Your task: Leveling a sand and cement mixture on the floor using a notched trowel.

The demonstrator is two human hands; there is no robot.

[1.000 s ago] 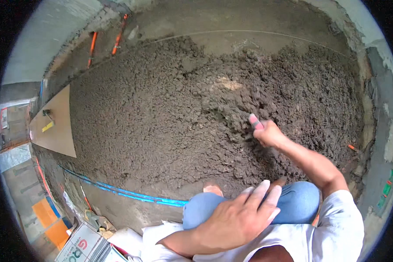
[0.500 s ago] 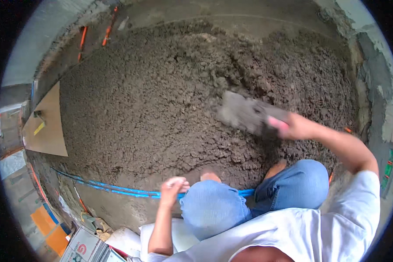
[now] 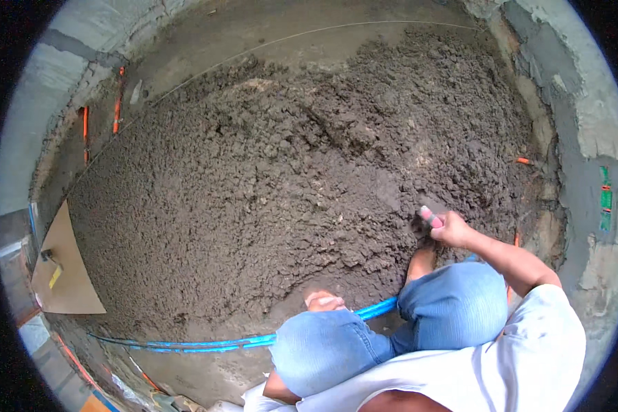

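Note:
My right hand (image 3: 451, 230) is closed around the pink handle (image 3: 430, 217) of a trowel, low over the wet, lumpy mortar (image 3: 220, 199) just ahead of my right foot (image 3: 421, 263). Little of the blade can be made out. Left of the handle, a smoother streak (image 3: 386, 191) marks the rough surface. Of my left arm only a piece of forearm (image 3: 279, 388) shows beside my left knee (image 3: 319, 347); I cannot make out the hand. My left foot (image 3: 321, 300) rests at the mortar's near edge.
Blue pipes (image 3: 199, 345) run along the near edge under my legs. At the left lies a tan board (image 3: 65, 268) with a yellow-handled tool (image 3: 53, 269). Orange pipes (image 3: 118, 103) stick up at the far left. A string line (image 3: 309, 33) spans the far side, and a rough wall (image 3: 594, 130) stands right.
My right hand has drawn the trowel nearer and lower, and its grey blade no longer shows flat. My left hand has dropped out of sight beside my knee. The view has shifted.

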